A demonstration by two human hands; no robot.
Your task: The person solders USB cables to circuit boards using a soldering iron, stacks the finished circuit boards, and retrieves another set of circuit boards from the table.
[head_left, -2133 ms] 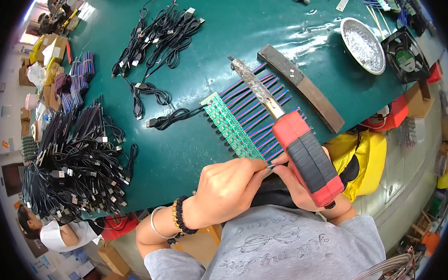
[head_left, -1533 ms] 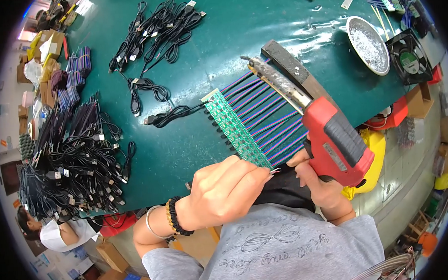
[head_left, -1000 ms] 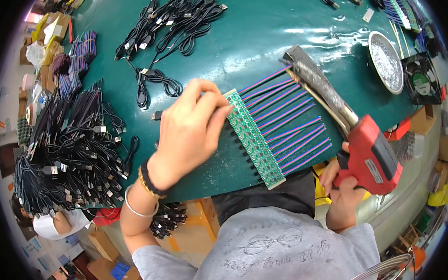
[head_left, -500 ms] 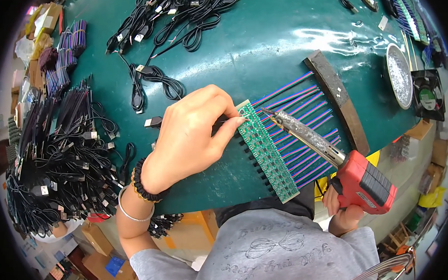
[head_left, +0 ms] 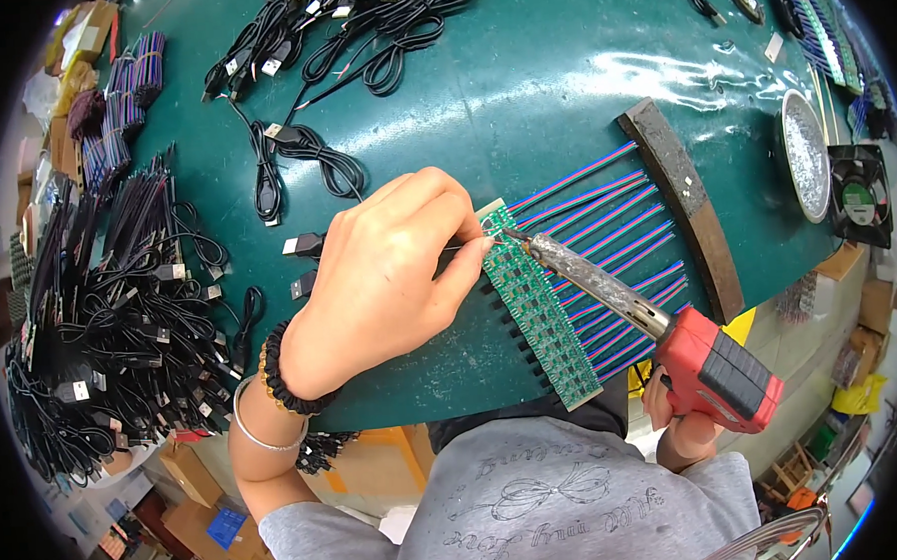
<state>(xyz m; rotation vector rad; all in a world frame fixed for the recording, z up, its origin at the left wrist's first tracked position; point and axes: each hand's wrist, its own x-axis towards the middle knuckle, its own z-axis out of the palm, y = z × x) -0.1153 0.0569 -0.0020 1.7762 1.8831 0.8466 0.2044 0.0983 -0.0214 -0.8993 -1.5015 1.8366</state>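
On the green table lies a long green circuit board panel [head_left: 542,311], slanting down and to the right, with rows of small dark components. Striped blue, red and black wires [head_left: 608,263] run from its right side. My left hand [head_left: 383,268] is closed, thumb and forefinger pinching the thin wire end of a black cable [head_left: 454,247] against the panel's upper part. Two black USB plugs [head_left: 305,246] lie left of that hand. My right hand [head_left: 670,415] grips a red-handled soldering iron [head_left: 728,373], partly hiding its fingers. The iron's tip meets the panel beside my left fingertips.
A dark bar [head_left: 681,210] lies at the ends of the striped wires. Black USB cables heap at the left [head_left: 121,334] and far side [head_left: 348,34]. At right are a shallow metal dish [head_left: 805,154] and a small black fan [head_left: 862,197]. Bundled wires [head_left: 121,124] lie far left.
The soldering iron's tip has moved left, from over the striped wires onto the panel by my left fingertips. My left hand keeps its pinch in nearly the same place.
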